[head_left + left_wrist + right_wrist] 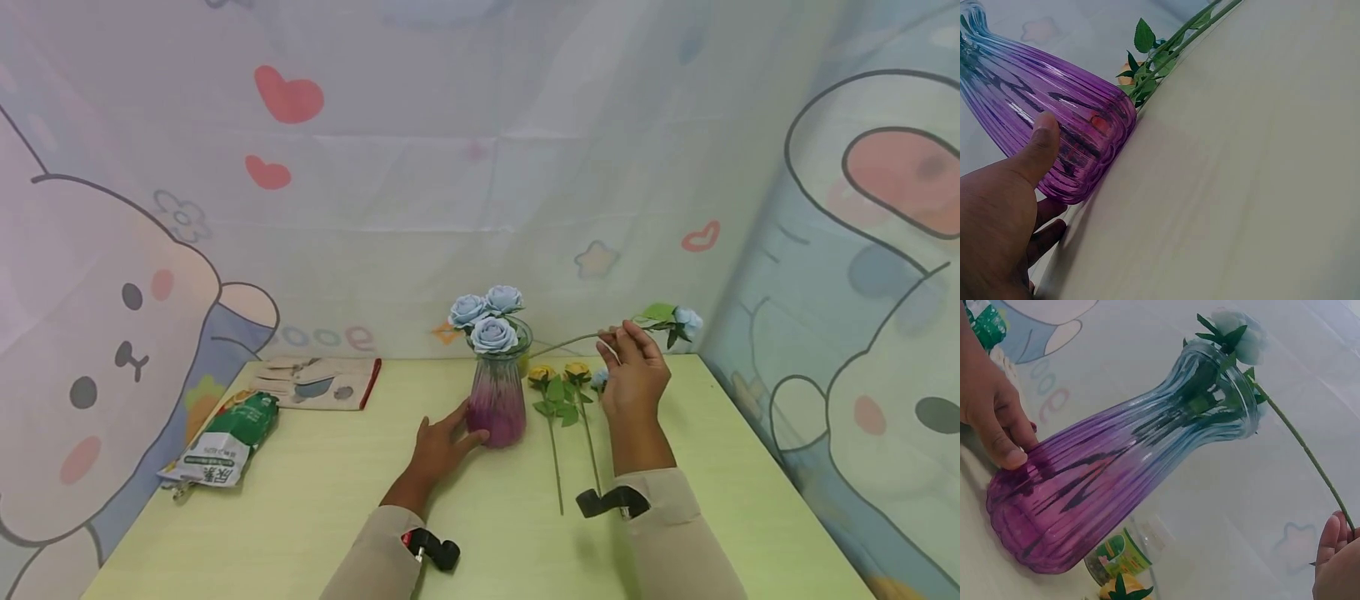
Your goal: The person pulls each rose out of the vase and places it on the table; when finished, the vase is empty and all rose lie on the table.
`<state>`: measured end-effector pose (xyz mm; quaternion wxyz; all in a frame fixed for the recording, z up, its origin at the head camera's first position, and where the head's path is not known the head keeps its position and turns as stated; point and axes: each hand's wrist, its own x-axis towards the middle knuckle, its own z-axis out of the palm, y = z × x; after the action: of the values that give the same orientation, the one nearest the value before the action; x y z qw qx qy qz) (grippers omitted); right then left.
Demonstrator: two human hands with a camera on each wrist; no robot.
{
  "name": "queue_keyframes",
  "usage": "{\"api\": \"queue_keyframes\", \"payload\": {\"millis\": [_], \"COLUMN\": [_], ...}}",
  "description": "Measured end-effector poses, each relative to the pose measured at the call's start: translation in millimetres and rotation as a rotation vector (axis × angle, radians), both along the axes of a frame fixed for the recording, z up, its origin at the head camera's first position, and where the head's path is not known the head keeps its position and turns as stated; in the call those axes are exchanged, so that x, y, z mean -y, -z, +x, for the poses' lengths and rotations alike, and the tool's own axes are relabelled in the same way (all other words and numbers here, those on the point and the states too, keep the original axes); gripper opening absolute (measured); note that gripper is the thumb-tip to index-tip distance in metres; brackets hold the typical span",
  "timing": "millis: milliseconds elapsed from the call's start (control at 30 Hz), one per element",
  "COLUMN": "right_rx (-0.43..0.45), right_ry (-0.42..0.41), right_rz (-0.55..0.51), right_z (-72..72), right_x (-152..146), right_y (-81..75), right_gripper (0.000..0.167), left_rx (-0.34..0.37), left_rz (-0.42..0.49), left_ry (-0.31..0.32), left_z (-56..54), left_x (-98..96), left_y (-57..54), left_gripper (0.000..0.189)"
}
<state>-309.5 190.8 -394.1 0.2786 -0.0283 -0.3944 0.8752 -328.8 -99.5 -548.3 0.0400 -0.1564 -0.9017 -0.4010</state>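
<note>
A ribbed glass vase (pixel 498 410), purple below and bluish above, stands on the table with several light blue roses (pixel 495 335) in its mouth. My left hand (pixel 441 452) holds it low on its left side, the thumb (pixel 1045 140) across the glass. To the right, my right hand (pixel 636 383) pinches the stem (pixel 1307 450) of another blue rose (pixel 687 322) close below its leaves. That rose's bloom points right, while the bare stem end reaches left to the vase rim (pixel 1249 403). Whether the end is inside the rim I cannot tell.
Two yellow roses (pixel 577 372) lie right of the vase, beside a blue bloom (pixel 599 378) partly covered by my right hand. A labelled jar (pixel 1124 553) stands behind the vase. Gloves (pixel 322 384) and a green-and-white packet (pixel 231 439) lie at the left.
</note>
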Motion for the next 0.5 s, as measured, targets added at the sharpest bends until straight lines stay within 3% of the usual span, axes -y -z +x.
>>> {"api": "queue_keyframes", "payload": {"millis": [167,500], "right_rx": [0.013,0.133], "right_ry": [-0.026,-0.052], "right_rz": [-0.002,0.354], "right_z": [0.0,8.7], "right_x": [-11,-36], "right_y": [8.8,37.6], "right_gripper": [0.016,0.017], "left_rx": [0.0,0.006], "left_rz": [0.003,0.008], "left_ry": [0.0,0.002], "left_z": [-0.1,-3.0], "left_x": [0.6,0.0], "left_y": [-1.1,2.4], "left_gripper": [0.077,0.077]}}
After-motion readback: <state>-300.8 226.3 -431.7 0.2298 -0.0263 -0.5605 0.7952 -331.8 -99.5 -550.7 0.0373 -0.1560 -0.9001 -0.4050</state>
